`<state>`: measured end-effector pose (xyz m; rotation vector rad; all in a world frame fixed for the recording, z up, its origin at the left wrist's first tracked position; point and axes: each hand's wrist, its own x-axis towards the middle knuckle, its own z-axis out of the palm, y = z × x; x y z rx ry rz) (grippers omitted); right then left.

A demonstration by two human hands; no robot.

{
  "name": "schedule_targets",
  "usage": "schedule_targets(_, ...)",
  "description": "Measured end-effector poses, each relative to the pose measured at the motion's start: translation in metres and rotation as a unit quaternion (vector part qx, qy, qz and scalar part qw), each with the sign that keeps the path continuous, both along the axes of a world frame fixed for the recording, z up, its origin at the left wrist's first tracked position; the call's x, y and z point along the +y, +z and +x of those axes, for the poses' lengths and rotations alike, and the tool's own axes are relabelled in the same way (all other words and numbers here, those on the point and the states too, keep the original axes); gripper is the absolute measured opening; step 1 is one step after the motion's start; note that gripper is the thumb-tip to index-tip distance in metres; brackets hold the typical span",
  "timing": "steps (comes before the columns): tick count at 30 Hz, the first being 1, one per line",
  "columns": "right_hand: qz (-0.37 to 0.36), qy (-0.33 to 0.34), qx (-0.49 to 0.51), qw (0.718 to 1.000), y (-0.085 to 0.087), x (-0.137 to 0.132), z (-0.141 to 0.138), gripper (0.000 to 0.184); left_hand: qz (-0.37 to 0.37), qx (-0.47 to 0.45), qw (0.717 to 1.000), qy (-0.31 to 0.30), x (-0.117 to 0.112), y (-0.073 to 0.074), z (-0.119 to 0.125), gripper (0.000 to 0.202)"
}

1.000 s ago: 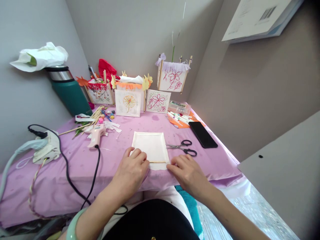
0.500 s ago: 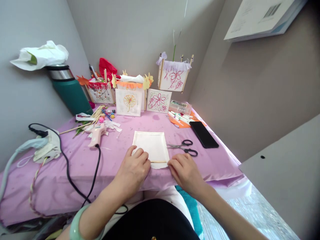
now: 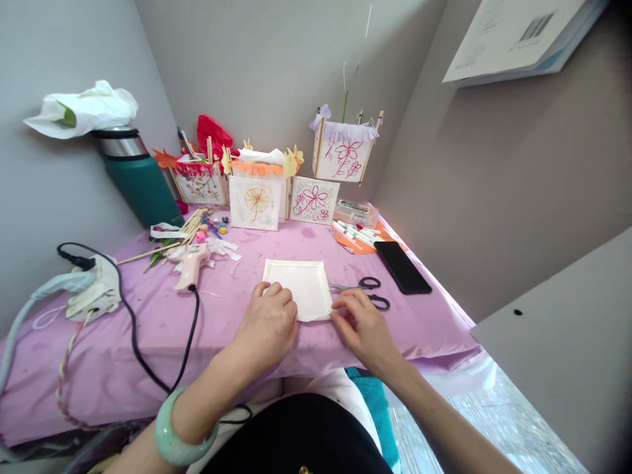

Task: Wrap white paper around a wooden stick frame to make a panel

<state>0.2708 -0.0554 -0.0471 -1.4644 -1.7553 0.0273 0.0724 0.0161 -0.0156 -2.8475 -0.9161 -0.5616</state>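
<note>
Where two grey walls (image 3: 276, 66) meet in a corner, a bench (image 3: 222, 303) under a lilac cloth, flecked with small dark spots, fills the nook.

White panel (image 3: 302, 289): lies flat on the cloth near the front edge, directly before the person.

Left hand (image 3: 269, 324): palm down, fingers together and bent over the panel's near left corner, the grip closed round nothing. A pale green bangle (image 3: 180, 428) sits on the wrist.

Right hand (image 3: 364, 327): fingertips at the panel's near right corner. Whether this grip pinches the edge or only presses on it cannot be told.

Scissors (image 3: 363, 291): just right of the panel, beside the right hand.

Black phone (image 3: 399, 266) and markers (image 3: 356, 232): farther right, by the wall.

Glue gun (image 3: 190, 263): left of the panel, its black cord (image 3: 190, 336) running off the front edge. A power strip (image 3: 93, 289) lies at the far left.

Along the back stand a green flask (image 3: 138, 184) capped by a white bag (image 3: 81, 108), loose wooden sticks (image 3: 185, 227) and paper lanterns (image 3: 345, 150) drawn with flowers. Papers (image 3: 518, 36) jut from the right wall above.
</note>
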Motion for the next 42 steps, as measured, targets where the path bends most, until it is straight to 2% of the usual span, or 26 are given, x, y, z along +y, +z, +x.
schedule_targets(2,-0.015,0.011,0.037,0.999,0.0,-0.004,0.004,0.014,-0.001,-0.002,1.0,-0.005,0.001,0.0,0.0,0.017)
schedule_targets(5,-0.031,-0.01,0.069,0.997,-0.002,-0.014,0.012,0.034,0.0,0.003,1.0,-0.01,0.0,0.0,0.0,0.019)
schedule_targets(8,-0.014,-0.02,0.034,0.999,-0.006,-0.021,0.016,0.042,-0.001,0.01,1.0,-0.004,-0.001,-0.001,0.0,0.02)
schedule_targets(12,0.03,0.024,-0.075,0.996,-0.008,-0.023,0.01,0.034,0.013,0.002,1.0,-0.005,-0.001,-0.002,0.0,0.019)
schedule_targets(17,0.099,0.02,-0.154,0.983,-0.008,-0.017,-0.001,0.027,0.02,-0.004,1.0,-0.006,-0.001,-0.003,0.0,0.019)
schedule_targets(26,0.107,0.042,-0.142,0.983,-0.009,-0.015,0.001,0.025,0.006,-0.001,1.0,0.001,-0.001,-0.005,-0.001,0.019)
schedule_targets(34,0.089,0.045,-0.124,0.987,-0.014,-0.016,0.005,0.018,-0.019,0.02,1.0,0.002,-0.001,0.005,-0.002,0.017)
schedule_targets(39,0.064,0.053,-0.089,0.993,-0.01,-0.015,0.006,0.017,-0.025,0.022,0.999,0.004,-0.001,0.003,-0.004,0.019)
schedule_targets(42,0.055,0.049,-0.079,0.994,-0.007,-0.015,0.006,0.017,-0.035,0.022,0.999,-0.006,0.0,0.008,-0.002,0.018)
